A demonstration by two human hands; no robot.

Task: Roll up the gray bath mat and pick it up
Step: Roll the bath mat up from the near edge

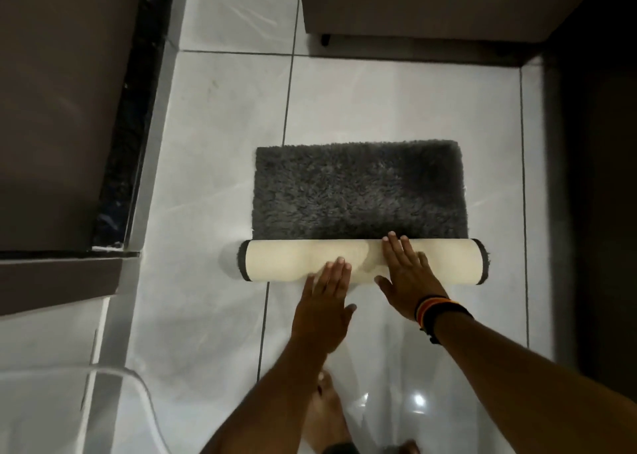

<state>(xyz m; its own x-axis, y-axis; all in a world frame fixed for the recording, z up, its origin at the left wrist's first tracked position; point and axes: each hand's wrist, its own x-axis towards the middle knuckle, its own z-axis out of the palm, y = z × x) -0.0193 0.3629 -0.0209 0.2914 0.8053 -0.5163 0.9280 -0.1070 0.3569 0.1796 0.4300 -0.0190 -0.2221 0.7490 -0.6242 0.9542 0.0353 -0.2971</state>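
The gray bath mat lies on the white tiled floor, its shaggy far half still flat. Its near part is wound into a roll that shows the cream backing, with dark pile at both ends. My left hand lies flat with spread fingers, fingertips on the roll's near side. My right hand presses flat on top of the roll near its middle, fingertips reaching the flat pile. Neither hand grips the mat. A striped band sits on my right wrist.
White floor tiles surround the mat. A dark cabinet stands beyond it and a dark wall at the right. A brown panel with a dark strip runs along the left. A white curved fixture is at the bottom left. My bare foot is below.
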